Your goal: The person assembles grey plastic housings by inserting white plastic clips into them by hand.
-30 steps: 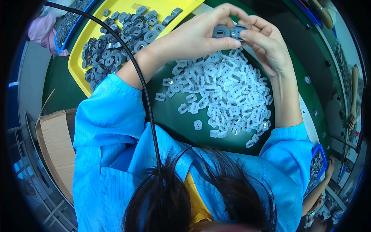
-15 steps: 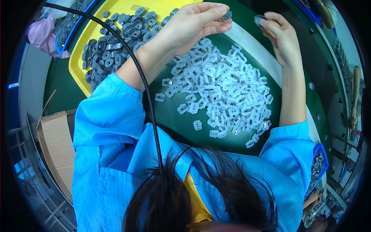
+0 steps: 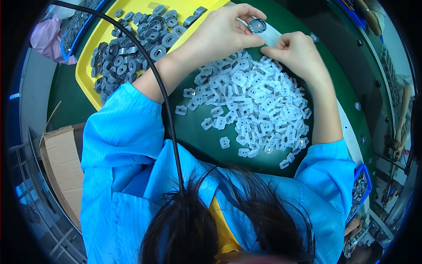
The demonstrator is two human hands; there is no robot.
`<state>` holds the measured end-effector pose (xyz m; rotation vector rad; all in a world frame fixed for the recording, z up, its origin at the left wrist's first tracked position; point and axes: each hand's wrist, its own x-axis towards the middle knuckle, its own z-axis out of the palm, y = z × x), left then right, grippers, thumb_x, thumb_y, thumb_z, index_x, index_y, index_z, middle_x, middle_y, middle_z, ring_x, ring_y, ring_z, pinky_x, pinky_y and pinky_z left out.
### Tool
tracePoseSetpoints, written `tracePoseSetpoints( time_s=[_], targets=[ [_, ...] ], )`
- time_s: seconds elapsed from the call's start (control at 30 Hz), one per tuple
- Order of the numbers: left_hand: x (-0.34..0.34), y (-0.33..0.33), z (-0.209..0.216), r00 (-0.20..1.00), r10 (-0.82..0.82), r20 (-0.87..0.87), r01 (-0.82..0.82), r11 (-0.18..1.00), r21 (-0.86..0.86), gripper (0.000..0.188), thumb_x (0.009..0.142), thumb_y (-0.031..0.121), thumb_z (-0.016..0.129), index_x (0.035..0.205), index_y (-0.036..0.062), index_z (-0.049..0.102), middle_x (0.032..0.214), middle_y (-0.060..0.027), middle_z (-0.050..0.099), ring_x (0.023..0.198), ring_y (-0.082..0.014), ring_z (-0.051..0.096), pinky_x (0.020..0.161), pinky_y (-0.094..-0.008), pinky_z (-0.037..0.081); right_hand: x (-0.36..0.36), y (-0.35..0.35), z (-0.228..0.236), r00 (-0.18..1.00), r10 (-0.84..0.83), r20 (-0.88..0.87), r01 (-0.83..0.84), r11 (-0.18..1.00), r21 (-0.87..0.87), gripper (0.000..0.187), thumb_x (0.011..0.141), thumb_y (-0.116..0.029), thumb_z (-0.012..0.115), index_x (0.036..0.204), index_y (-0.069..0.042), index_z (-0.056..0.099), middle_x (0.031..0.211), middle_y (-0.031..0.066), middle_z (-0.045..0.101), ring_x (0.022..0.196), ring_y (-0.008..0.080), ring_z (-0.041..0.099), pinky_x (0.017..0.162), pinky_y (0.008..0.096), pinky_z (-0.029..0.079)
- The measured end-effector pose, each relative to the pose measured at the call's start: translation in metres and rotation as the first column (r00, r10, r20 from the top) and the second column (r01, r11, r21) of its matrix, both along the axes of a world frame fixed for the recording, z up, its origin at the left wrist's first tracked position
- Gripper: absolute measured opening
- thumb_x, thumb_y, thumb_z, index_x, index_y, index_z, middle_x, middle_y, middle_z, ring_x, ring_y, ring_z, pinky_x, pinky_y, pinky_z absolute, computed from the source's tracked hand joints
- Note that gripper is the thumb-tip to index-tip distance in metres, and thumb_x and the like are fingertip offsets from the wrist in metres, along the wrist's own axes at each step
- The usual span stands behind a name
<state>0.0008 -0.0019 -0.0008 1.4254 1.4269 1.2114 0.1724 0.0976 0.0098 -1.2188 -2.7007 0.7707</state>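
My left hand pinches a grey oval plastic part between thumb and fingers, above the far end of a pile of translucent white plastic clips. The part's hollow, detailed side shows. Close by on the right, my right hand has its fingers curled toward the thumb, at the pile's far edge. Whatever it may hold is hidden. Just past its knuckles, a similar small part lies on the dark green surface.
A yellow tray of grey oval parts stands at the left. A black cable hangs across the view. Cardboard is at lower left, a blue bin at lower right. Small parts sit spaced along the right side; another person's arm shows beyond.
My right hand has let go of its part and moved left and down, close to my left hand. The grey part in my left hand is turned into fuller view. Parts at right shifted nearer.
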Motion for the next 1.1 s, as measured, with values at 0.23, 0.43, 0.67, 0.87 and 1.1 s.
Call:
tracePoseSetpoints(
  time_s=[0.23,0.43,0.67,0.87,1.1],
  targets=[
    [0.009,-0.002,-0.003,0.908,0.162,-0.387,-0.086,0.975,0.205,0.037,0.077,0.01,0.075,0.11,0.0013,0.062,0.078,-0.0013,0.064,0.067,-0.0035,0.057,0.062,-0.0189,0.05,0.012,0.003,0.007,0.805,-0.055,-0.591,-0.123,0.959,-0.256,0.019,0.077,-0.017,0.073,0.078,0.001,0.069,0.069,0.0023,0.064,0.062,0.0058,0.056,0.06,0.0223,0.044],
    [0.015,-0.001,-0.006,0.896,0.231,-0.378,-0.113,0.944,0.309,0.036,0.074,0.014,0.078,0.104,0.0007,0.064,0.078,-0.0039,0.067,0.064,-0.0064,0.06,0.06,-0.0211,0.051,-0.006,-0.019,-0.005,0.727,-0.051,-0.685,-0.02,0.995,-0.096,0.017,0.079,-0.018,0.074,0.083,-0.002,0.071,0.067,-0.0014,0.061,0.062,0.0038,0.051,0.056,0.0203,0.04],
    [0.018,-0.002,-0.007,0.885,0.288,-0.366,-0.128,0.906,0.403,0.036,0.071,0.015,0.079,0.101,0.0011,0.065,0.083,-0.0064,0.067,0.065,-0.011,0.063,0.061,-0.0237,0.052,-0.008,-0.015,-0.013,0.684,-0.088,-0.725,0.002,0.993,-0.119,0.023,0.078,-0.02,0.075,0.088,0.0,0.069,0.074,0.0011,0.066,0.066,0.0048,0.057,0.057,0.019,0.042],
    [0.02,-0.004,-0.007,0.802,0.338,-0.492,0.001,0.823,0.567,0.033,0.067,0.016,0.08,0.096,0.0053,0.068,0.091,-0.0052,0.06,0.078,-0.0168,0.059,0.067,-0.0262,0.049,0.004,-0.001,-0.003,0.748,-0.175,-0.64,-0.269,0.802,-0.534,0.021,0.082,-0.013,0.07,0.096,0.002,0.067,0.08,0.0051,0.069,0.067,0.0065,0.06,0.058,0.02,0.046],
    [0.001,0.0,0.001,0.735,0.122,-0.667,0.313,0.812,0.492,0.034,0.065,0.019,0.08,0.097,0.0105,0.07,0.098,-0.0039,0.056,0.093,-0.0221,0.053,0.082,-0.0351,0.044,0.015,0.003,0.008,0.838,-0.13,-0.53,-0.321,0.669,-0.671,0.015,0.08,-0.008,0.07,0.089,0.003,0.065,0.078,0.0069,0.068,0.064,0.0078,0.061,0.061,0.02,0.048]
  ],
)
